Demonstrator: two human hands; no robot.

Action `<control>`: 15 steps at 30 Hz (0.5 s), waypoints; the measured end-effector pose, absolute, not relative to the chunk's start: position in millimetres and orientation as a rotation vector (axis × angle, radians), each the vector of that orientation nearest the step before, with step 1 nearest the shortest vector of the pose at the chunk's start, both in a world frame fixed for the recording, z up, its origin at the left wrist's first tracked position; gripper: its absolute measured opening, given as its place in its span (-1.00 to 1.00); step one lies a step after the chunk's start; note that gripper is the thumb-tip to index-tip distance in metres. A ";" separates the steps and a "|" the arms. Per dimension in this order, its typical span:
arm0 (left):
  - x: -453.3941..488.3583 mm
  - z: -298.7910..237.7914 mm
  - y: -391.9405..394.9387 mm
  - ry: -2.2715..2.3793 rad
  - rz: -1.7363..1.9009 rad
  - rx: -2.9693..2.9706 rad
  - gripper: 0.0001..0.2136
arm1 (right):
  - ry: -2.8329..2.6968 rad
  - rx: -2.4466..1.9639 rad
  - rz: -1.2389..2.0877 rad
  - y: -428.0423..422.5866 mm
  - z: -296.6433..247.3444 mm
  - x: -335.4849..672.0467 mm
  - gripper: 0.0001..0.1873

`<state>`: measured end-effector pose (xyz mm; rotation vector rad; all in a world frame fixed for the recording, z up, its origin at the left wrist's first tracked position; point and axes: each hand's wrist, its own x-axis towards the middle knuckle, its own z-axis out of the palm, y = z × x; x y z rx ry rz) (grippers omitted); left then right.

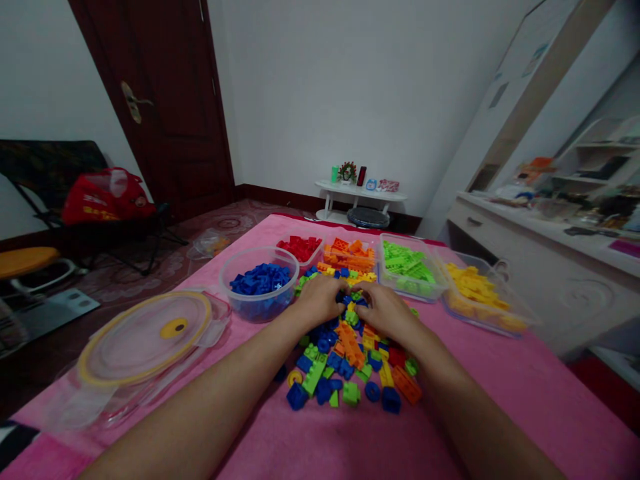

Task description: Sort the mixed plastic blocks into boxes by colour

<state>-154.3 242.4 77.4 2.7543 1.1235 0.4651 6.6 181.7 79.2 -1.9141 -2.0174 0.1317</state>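
Observation:
A heap of mixed plastic bricks (350, 373) in blue, green, orange, yellow and red lies on the pink cloth (525, 400). My left hand (320, 300) and my right hand (385, 310) rest knuckles-up on the far end of the heap, fingertips curled down into the bricks and nearly meeting. What the fingers pinch is hidden. Just left of my left hand stands a round clear bowl of blue bricks (260, 283).
Behind the heap stand clear tubs of red bricks (301, 247), orange bricks (350, 255), green bricks (407, 263) and yellow bricks (477, 290). A round lid with a yellow rim (145, 337) lies at the left. A white dresser (550, 267) stands on the right.

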 end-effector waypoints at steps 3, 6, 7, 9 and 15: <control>-152.5 75.6 241.8 1.155 0.479 2.735 -0.70 | -2.025 -1.908 0.117 180.2 79.7 5.2 -0.59; -149.9 73.0 240.5 1.191 0.496 2.702 -0.71 | -2.026 -1.932 0.090 180.1 79.4 2.7 -0.63; -149.2 72.3 240.4 1.199 0.506 2.690 -0.71 | -2.027 -1.941 0.076 180.4 79.3 1.1 -0.66; -148.3 71.2 240.6 1.212 0.541 2.664 -0.70 | -2.024 -1.971 0.031 180.8 79.7 -3.7 -0.68; -150.0 75.6 240.5 1.286 0.584 2.585 -0.66 | -2.112 -2.076 -0.041 179.6 83.1 -16.7 -0.68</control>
